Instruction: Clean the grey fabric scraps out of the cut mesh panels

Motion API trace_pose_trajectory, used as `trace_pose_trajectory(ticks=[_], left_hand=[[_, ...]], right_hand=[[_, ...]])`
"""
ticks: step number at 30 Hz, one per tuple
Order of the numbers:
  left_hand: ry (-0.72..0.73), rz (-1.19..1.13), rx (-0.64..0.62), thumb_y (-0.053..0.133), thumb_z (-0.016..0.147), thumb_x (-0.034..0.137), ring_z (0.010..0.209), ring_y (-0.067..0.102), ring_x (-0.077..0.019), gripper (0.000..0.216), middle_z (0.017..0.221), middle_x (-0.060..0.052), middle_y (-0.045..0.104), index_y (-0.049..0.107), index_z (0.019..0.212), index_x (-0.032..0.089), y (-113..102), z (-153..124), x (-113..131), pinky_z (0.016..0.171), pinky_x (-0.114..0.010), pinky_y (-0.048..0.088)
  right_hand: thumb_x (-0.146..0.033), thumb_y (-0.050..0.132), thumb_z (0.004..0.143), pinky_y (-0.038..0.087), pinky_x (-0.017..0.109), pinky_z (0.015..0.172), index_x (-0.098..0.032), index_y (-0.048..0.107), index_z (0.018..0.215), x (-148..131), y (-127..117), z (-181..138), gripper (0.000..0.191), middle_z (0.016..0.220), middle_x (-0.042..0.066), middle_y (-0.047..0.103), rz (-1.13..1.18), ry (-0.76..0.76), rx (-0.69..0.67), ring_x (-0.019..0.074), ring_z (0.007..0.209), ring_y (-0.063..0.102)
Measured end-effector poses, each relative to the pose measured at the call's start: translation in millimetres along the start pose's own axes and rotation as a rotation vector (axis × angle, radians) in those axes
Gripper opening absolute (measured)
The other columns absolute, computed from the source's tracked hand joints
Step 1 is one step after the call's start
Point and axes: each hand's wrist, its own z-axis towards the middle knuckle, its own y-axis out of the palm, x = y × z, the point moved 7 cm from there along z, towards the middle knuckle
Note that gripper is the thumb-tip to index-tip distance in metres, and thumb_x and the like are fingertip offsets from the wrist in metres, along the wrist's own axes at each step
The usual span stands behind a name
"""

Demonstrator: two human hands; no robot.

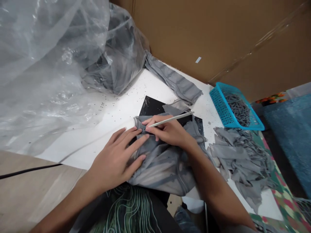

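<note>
A grey garment [162, 165] lies bunched on the white table [121, 110], partly over a black board [152, 106]. My left hand [119, 158] rests flat on the garment's left side, fingers stretched out and pressing the cloth. My right hand [167, 131] is closed in a pinch around a thin white stick [173, 119], like a pencil. Its tip touches the cloth near my left fingertips. The stick's other end points up and to the right.
A big clear plastic bag [55, 64] with dark cloth fills the left. A folded grey strip [173, 79] lies at the back. A blue basket [234, 110] of grey cords and a heap of grey scraps [243, 158] sit right. Cardboard [218, 38] stands behind.
</note>
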Motion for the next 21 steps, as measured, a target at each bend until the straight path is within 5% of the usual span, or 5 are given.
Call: trace_pose_trajectory(ticks=[3, 6, 10, 16, 21], left_hand=[[-0.047, -0.022, 0.028, 0.047, 0.107, 0.045, 0.132, 0.053, -0.0316, 0.066, 0.140, -0.019, 0.060, 0.031, 0.160, 0.008, 0.1, 4.5, 0.2, 0.108, -0.052, 0.048], [-0.049, 0.026, 0.013, 0.046, 0.107, 0.047, 0.128, 0.052, -0.0350, 0.057, 0.136, -0.019, 0.059, 0.045, 0.149, 0.008, 4.2, 7.3, 2.8, 0.103, -0.054, 0.049], [-0.055, 0.075, 0.022, 0.046, 0.106, 0.047, 0.117, 0.056, -0.0359, 0.048, 0.128, -0.019, 0.057, 0.056, 0.136, 0.012, 5.5, 6.8, 3.6, 0.094, -0.055, 0.053], [-0.057, 0.135, 0.007, 0.047, 0.104, 0.050, 0.150, 0.037, -0.0403, 0.044, 0.157, -0.024, 0.041, 0.057, 0.127, 0.014, 9.3, 7.6, 2.6, 0.118, -0.063, 0.037], [-0.091, 0.129, -0.037, 0.047, 0.103, 0.052, 0.152, 0.038, -0.0374, 0.046, 0.160, -0.022, 0.042, 0.055, 0.131, 0.017, 14.0, 7.6, -0.8, 0.123, -0.061, 0.033]], right_hand=[[-0.033, 0.065, 0.097, 0.050, 0.024, 0.057, -0.019, 0.073, 0.090, -1.5, -5.9, 9.5, 0.018, 0.091, 0.002, 0.077, -0.059, 0.010, 0.107, 0.0096, 0.059, 0.062], [-0.031, 0.067, 0.097, 0.053, 0.027, 0.070, -0.020, 0.074, 0.089, -1.0, -5.9, 19.1, 0.016, 0.089, 0.002, 0.078, -0.120, -0.092, 0.259, 0.0140, 0.074, 0.069], [-0.030, 0.066, 0.097, 0.055, 0.029, 0.078, -0.020, 0.074, 0.087, 6.8, 1.8, 20.2, 0.016, 0.090, 0.003, 0.078, -0.162, -0.138, 0.266, 0.0167, 0.082, 0.071], [-0.028, 0.063, 0.099, 0.057, 0.031, 0.083, -0.021, 0.074, 0.089, 6.3, 1.5, 16.6, 0.016, 0.094, 0.003, 0.078, -0.131, -0.182, 0.260, 0.0177, 0.086, 0.073], [-0.026, 0.064, 0.099, 0.057, 0.031, 0.088, -0.021, 0.074, 0.089, 3.7, 1.8, 17.9, 0.015, 0.094, 0.003, 0.079, -0.135, -0.242, 0.256, 0.0185, 0.092, 0.075]])
